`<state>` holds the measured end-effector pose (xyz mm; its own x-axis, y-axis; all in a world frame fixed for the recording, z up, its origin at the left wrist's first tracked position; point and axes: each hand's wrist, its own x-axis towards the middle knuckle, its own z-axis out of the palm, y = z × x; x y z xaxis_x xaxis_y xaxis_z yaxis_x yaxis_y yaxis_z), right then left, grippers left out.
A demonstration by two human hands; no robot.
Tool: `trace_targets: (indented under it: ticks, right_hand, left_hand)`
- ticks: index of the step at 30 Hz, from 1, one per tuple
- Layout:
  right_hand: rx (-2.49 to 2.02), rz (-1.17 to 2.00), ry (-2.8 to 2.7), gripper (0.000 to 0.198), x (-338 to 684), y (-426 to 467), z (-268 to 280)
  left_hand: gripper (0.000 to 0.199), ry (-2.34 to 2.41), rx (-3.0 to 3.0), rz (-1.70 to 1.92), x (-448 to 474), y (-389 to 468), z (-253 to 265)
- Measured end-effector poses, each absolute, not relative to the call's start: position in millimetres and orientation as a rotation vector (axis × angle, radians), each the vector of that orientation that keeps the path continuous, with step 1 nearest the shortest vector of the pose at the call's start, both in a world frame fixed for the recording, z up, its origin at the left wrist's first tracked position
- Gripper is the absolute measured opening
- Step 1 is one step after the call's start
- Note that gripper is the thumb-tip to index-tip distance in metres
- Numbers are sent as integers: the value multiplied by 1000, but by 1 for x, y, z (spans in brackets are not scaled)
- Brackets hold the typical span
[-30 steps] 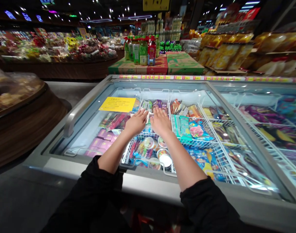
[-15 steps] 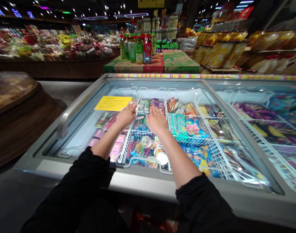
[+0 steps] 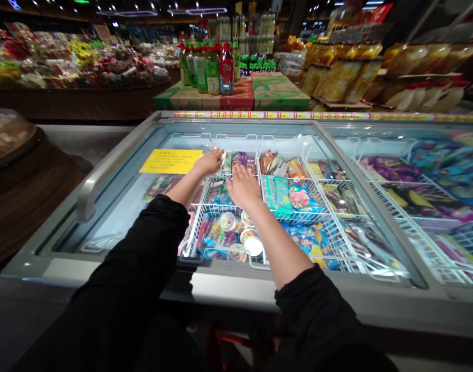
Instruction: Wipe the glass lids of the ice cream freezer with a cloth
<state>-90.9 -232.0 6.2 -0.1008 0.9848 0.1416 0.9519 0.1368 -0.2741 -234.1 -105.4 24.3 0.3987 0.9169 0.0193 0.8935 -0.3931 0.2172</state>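
Left hand (image 3: 210, 161) moved forward; freezer (image 3: 376, 300) apparently holds tubs (image 3: 254, 246).

Shop, most likely supermarket. Glass-topped chest freezer (image 3: 228, 287) fills foreground, white wire baskets (image 3: 339, 237) inside sorting bright packets (image 3: 277, 195) and round tubs (image 3: 254, 246). Row of red-and-yellow price labels (image 3: 268, 115) along freezer's far edge. Yellow printed notice (image 3: 170, 161) at left part of lid. Behind freezer, green and red bottles (image 3: 213, 72) standing on printed cartons (image 3: 280, 93). Stacked containers (image 3: 345, 80) with yellow contents to right; long display (image 3: 85, 103) heaped with colourful wrapped goods (image 3: 116, 67) to left. Lit strips (image 3: 197, 11) overhead.
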Motion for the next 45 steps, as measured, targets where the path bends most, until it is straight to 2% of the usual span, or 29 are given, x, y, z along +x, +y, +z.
trace_targets:
  ticks: [5,9,13,21,25,30,40,45]
  right_hand:
    - [-1890,165,-2134,65,-93,-233,7]
    - [-1899,168,-2132,65,-93,-230,8]
    - [-1876,118,-2150,60,-90,-218,11]
    - [-1914,162,-2228,61,-86,-174,23]
    - [-1906,191,-2235,63,-82,-160,21]
    - [-1902,195,-2183,63,-83,-163,19]
    - [-1909,181,-2160,68,-81,-162,17]
    - [-1921,184,-2189,66,-82,-164,22]
  left_hand:
    - [59,1662,2493,267,-264,-141,17]
    - [61,1508,2565,233,-267,-160,12]
    - [61,1429,2605,189,-248,-140,15]
    - [58,1585,2529,192,-236,-78,20]
    - [59,1697,2471,232,-258,-92,19]
    - [59,1613,2527,248,-263,-120,13]
    - [59,1652,2504,197,-222,-60,22]
    - [58,1788,2442,231,-246,-86,23]
